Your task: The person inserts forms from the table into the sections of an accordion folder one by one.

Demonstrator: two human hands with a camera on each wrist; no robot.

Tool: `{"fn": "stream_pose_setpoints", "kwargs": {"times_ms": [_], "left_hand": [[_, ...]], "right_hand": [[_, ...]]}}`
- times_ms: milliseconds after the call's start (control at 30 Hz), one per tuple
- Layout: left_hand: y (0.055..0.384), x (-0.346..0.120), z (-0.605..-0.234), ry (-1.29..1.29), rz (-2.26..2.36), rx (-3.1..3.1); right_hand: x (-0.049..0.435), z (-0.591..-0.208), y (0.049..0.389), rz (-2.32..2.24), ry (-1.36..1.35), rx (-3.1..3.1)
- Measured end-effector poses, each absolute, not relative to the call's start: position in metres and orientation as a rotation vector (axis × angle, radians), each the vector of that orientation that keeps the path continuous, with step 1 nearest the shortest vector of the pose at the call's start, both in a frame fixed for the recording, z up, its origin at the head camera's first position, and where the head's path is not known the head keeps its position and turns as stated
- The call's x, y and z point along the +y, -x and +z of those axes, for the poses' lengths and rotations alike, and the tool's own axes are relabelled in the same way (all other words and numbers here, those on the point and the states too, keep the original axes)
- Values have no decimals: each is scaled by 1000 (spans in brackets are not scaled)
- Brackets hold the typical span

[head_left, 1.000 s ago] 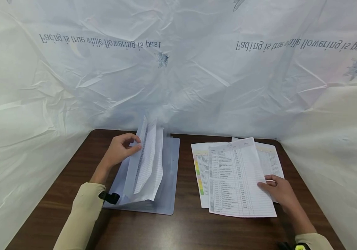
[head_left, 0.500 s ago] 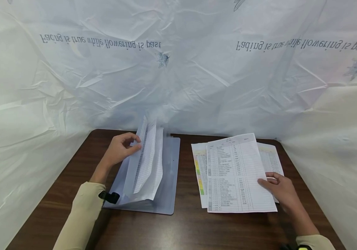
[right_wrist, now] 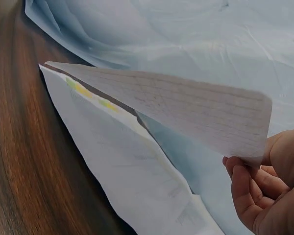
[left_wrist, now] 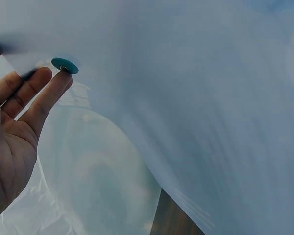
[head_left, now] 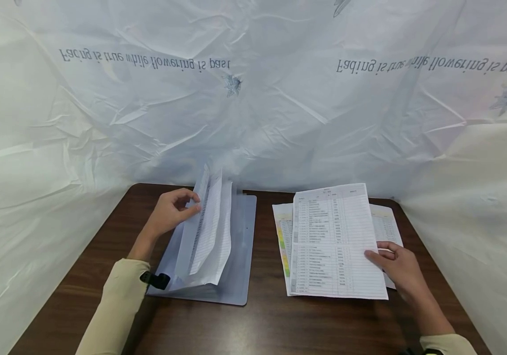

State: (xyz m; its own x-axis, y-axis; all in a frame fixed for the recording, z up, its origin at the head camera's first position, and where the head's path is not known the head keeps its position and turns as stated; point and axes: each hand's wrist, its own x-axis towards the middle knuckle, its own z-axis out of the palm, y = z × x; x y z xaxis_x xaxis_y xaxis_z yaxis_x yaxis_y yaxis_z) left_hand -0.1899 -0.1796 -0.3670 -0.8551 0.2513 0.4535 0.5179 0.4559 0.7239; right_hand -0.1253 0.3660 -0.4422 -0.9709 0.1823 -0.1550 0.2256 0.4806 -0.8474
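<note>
On the left of the table lies a translucent plastic document folder [head_left: 245, 246], its cover raised, with several printed papers [head_left: 211, 236] fanned upright inside. My left hand [head_left: 171, 212] pinches the raised cover near its upper edge. A teal snap button [left_wrist: 65, 65] shows at the fingertips of my left hand [left_wrist: 27, 112] in the left wrist view. My right hand [head_left: 399, 268] pinches a printed sheet [head_left: 333, 241] by its right edge. In the right wrist view that sheet [right_wrist: 161, 95] slants up above the paper beneath [right_wrist: 112, 152], its near corner between thumb and fingers of my right hand [right_wrist: 269, 181].
More printed sheets [head_left: 386, 224] lie under the held one, a colour-marked one [head_left: 283, 246] showing at its left. Brown wooden table [head_left: 266, 325] runs between the folder and the sheets. White plastic sheeting [head_left: 253, 123] hangs behind and at both sides.
My right hand has moved the printed sheet slightly away from me and to the left, over the other papers. My left hand and the folder stay nearly still.
</note>
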Motion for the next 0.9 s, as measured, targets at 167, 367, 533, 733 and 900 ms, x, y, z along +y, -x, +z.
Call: {"fn": "stream_pose_setpoints", "kwargs": {"times_ms": [167, 367, 533, 733, 900], "left_hand": [[190, -180, -367, 655, -1351, -2425], [191, -180, -368, 653, -1348, -2419], [192, -180, -369, 656, -1351, -2422], [192, -180, -369, 659, -1343, -2419], [192, -180, -369, 652, -1345, -2418]], "right_hand": [[360, -438, 124, -1559, -371, 2645], [350, -433, 126, -1651, -372, 2596], [340, -432, 129, -1712, -379, 2553], [325, -434, 134, -1799, -360, 2540], [312, -436, 137, -1839, -352, 2502]]}}
